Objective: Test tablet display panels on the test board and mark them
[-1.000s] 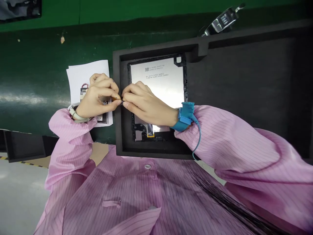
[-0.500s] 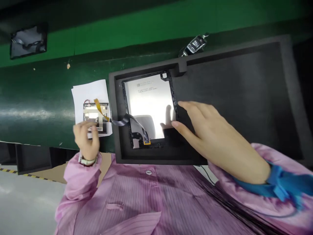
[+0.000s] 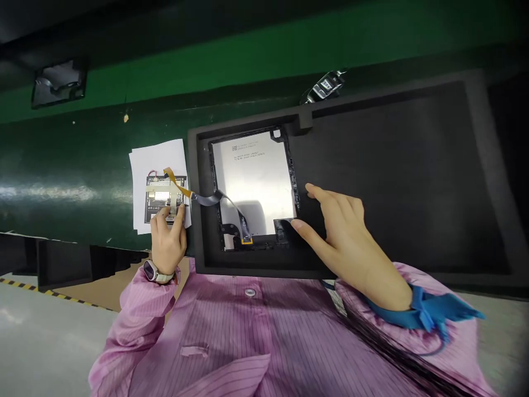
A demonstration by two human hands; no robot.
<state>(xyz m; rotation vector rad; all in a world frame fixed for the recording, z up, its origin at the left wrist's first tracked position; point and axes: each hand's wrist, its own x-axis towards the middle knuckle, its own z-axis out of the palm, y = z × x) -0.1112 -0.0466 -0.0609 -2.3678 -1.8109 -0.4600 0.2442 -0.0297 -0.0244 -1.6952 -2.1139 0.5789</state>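
My left hand [image 3: 169,237] rests with its fingers apart on the lower part of a battery with a small circuit board [image 3: 162,196], which lies on white paper sheets [image 3: 159,157]. From that board a yellow and grey ribbon cable [image 3: 206,199] runs to a tablet screen panel [image 3: 252,176] with a silver back and black frame. The panel lies inside a black foam tray [image 3: 198,242]. My right hand [image 3: 339,231] hovers at the panel's right edge, thumb and fingers spread and nothing in it. Its thumb tip is by the lower right corner; whether it touches cannot be told.
Beyond the tray's far edge lies a shiny metal and black object [image 3: 324,88]. A dark framed part [image 3: 60,82] sits at the far left on the green table surface [image 3: 82,160]. Dark bins [image 3: 64,264] stand below the table's near edge.
My left hand has moved right and come down onto the battery's lower edge. My right hand has drawn slightly back from the panel's right edge. The view has shifted slightly.
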